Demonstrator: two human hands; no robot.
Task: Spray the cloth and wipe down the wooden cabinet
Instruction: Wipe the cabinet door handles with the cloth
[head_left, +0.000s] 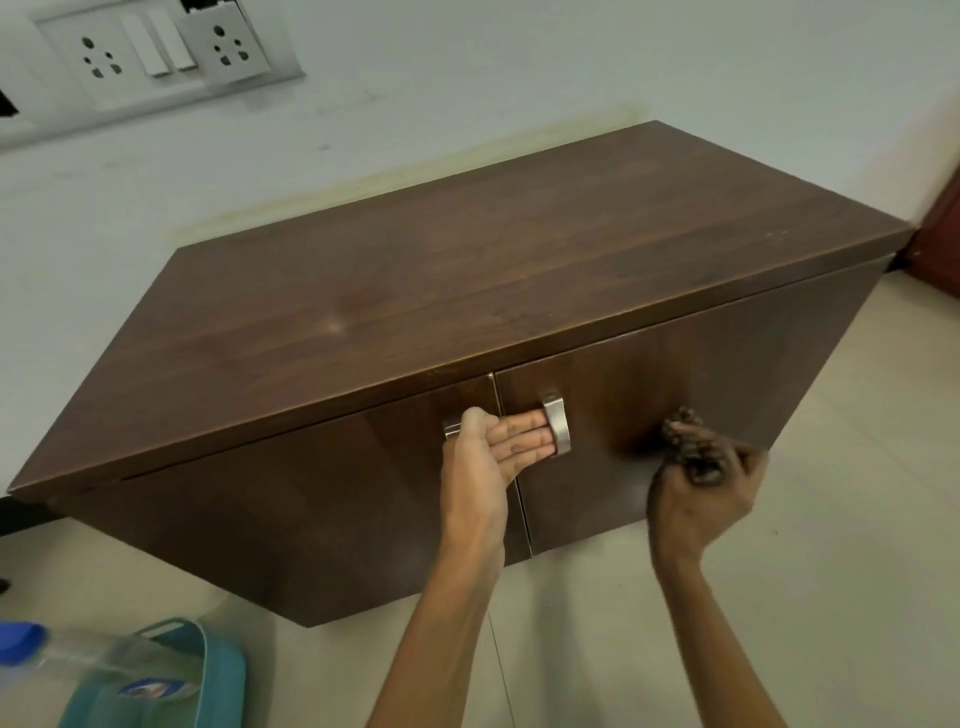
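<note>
White wall fills the upper frame; pale tiled floor runs along the right and bottom.

Wooden cabinet: dark brown, low, set against the wall, seen from above and in front. Top surface bare. Two front doors, both closed, meeting at a vertical seam near centre.

Switch plate on the wall, upper left: two sockets with white switches between them.

Teal basket on the floor at lower left, partly out of frame. A clear spray bottle with a blue cap lies across it, blurred.

Left hand: fingers extended and held together, flat against the cabinet front across the door seam, fingertips reaching the right door's metal handle. The heel of the palm covers part of the left door's handle. Not gripping anything.

Right hand: curled around the cloth, a dark bunched wad held in the fingers and pressed against the right door, to the right of its handle. Hand and cloth are motion-blurred.

Thin dark line on the floor between the forearms; cannot tell what it is.
</note>
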